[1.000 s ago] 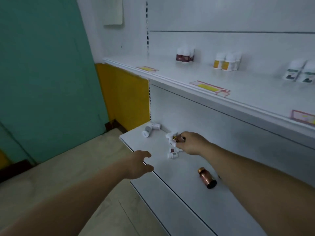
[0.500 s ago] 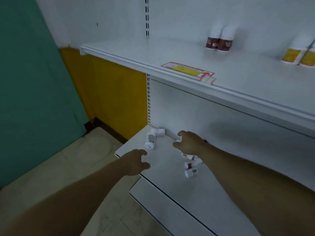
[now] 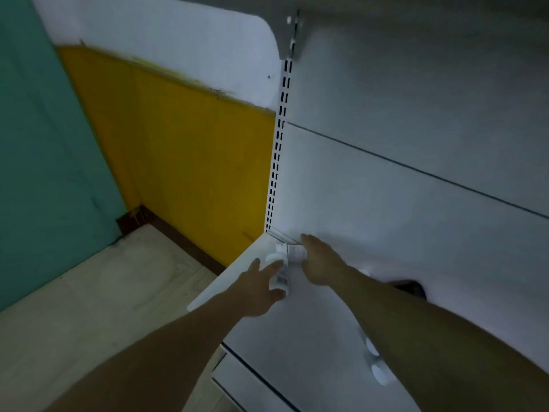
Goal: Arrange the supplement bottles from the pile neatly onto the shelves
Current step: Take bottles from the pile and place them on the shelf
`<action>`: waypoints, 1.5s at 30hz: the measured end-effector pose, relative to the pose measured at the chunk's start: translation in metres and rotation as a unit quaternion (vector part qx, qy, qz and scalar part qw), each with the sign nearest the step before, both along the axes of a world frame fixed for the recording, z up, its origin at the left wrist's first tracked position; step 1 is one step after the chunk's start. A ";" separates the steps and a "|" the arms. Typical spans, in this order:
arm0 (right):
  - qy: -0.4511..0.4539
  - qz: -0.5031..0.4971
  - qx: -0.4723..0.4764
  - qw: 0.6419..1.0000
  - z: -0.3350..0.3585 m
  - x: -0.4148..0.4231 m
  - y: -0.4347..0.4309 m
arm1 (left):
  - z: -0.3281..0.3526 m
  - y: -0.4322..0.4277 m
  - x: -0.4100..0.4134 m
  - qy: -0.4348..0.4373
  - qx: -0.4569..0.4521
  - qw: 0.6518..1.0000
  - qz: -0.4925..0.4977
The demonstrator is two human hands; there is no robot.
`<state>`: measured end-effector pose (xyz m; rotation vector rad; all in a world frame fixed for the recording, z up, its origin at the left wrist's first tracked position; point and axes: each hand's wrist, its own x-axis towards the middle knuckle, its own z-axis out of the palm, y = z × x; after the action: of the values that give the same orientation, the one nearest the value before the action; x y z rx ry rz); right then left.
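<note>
Two small white supplement bottles lie in the back left corner of the bottom shelf. My left hand curls its fingers round the nearer bottle, which lies on its side. Just to the right, my right hand reaches in with straight fingers, and its fingertips touch the farther bottle. More white bottles lie on the shelf under my right forearm, partly hidden by it.
The upper shelf's underside hangs overhead. A slotted upright runs down the back panel at the shelf's left end. A yellow and teal wall and the floor lie to the left. A dark object sits behind my right arm.
My view has dropped and moved closer to the shelf corner. Both hands moved left to the two corner bottles; the left hand now grips one, and the right hand's fingers have straightened.
</note>
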<state>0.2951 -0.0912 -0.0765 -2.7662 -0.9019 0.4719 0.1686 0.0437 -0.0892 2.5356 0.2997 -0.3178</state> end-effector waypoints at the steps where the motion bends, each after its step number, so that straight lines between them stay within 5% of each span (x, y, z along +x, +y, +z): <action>1: 0.002 0.009 -0.016 1.000 -0.008 0.002 0.002 | -0.011 -0.001 0.003 -0.006 0.011 1.000 -0.021; 4: 0.000 0.007 -0.070 0.998 -0.029 0.003 0.006 | -0.035 -0.005 0.006 -0.019 0.009 0.999 -0.045; 10: -0.082 -0.099 -0.037 0.991 -0.037 -0.011 0.008 | -0.039 -0.003 -0.002 -0.082 -0.016 0.993 0.081; 12: -0.050 -0.139 0.008 0.989 -0.033 -0.027 -0.002 | -0.035 0.002 -0.009 -0.073 -0.073 0.987 0.124; 14: 0.087 -0.230 0.124 0.961 -0.022 -0.050 -0.013 | -0.018 0.008 -0.021 -0.053 -0.226 0.955 0.184; 16: 0.277 -0.322 0.291 0.857 -0.003 -0.082 -0.023 | 0.011 0.010 -0.042 -0.042 -0.404 0.876 0.262; 18: 0.416 -0.371 0.432 0.709 0.022 -0.118 -0.033 | 0.044 0.008 -0.070 -0.034 -0.549 0.782 0.293; 20: 0.495 -0.383 0.530 0.572 0.052 -0.157 -0.042 | 0.075 0.004 -0.104 -0.037 -0.621 0.736 0.267; 21: 0.507 -0.374 0.557 0.541 0.069 -0.176 -0.046 | 0.089 0.002 -0.122 -0.043 -0.648 0.719 0.247; 23: 0.495 -0.352 0.588 0.534 0.102 -0.213 -0.051 | 0.115 -0.003 -0.155 -0.053 -0.698 0.684 0.205; 25: 0.447 -0.335 0.608 0.564 0.131 -0.248 -0.059 | 0.141 -0.013 -0.186 -0.054 -0.733 0.656 0.170; 27: 0.418 -0.321 0.629 0.572 0.159 -0.280 -0.068 | 0.168 -0.026 -0.213 -0.063 -0.729 0.665 0.150; 31: 0.430 -0.323 0.678 0.501 0.211 -0.333 -0.092 | 0.217 -0.055 -0.256 -0.105 -0.728 0.666 0.128; 37: 0.423 -0.271 0.727 0.469 0.274 -0.393 -0.140 | 0.287 -0.109 -0.301 -0.168 -0.699 0.692 0.064; 42: 0.322 -0.247 0.757 0.513 0.311 -0.425 -0.201 | 0.326 -0.170 -0.323 -0.190 -0.691 0.697 0.028; 45: 0.304 -0.249 0.771 0.502 0.334 -0.447 -0.255 | 0.343 -0.221 -0.333 -0.164 -0.707 0.688 0.001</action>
<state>-0.1516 -0.3458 0.2575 -0.8721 -0.0285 0.2174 -0.1645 -0.1770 0.2535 0.9835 -0.1079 -0.0106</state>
